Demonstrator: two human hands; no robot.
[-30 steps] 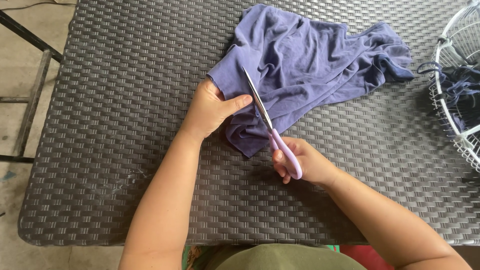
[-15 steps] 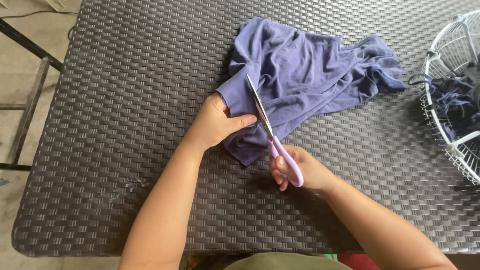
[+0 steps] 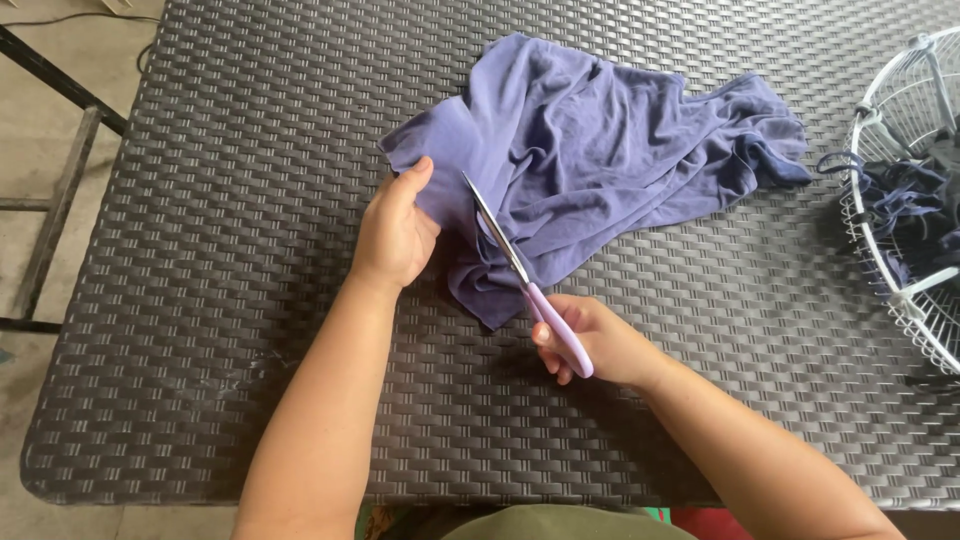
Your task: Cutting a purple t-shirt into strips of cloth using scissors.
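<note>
A crumpled purple-blue cloth (image 3: 610, 150) lies on a dark woven table (image 3: 230, 300). My left hand (image 3: 395, 235) grips the cloth's near left edge and pulls it out to the left. My right hand (image 3: 590, 340) holds scissors (image 3: 515, 265) with lilac handles. Their blades point up and left into the cloth, just right of my left hand. The blades look nearly closed.
A white wire basket (image 3: 905, 290) with dark blue fabric strips (image 3: 920, 210) sits at the table's right edge. A dark metal frame (image 3: 60, 190) stands on the concrete floor to the left. The table's front edge runs near my body.
My left hand has shifted left and up, spreading the cloth's edge outward. The scissors have swung to point more to the left and moved slightly lower.
</note>
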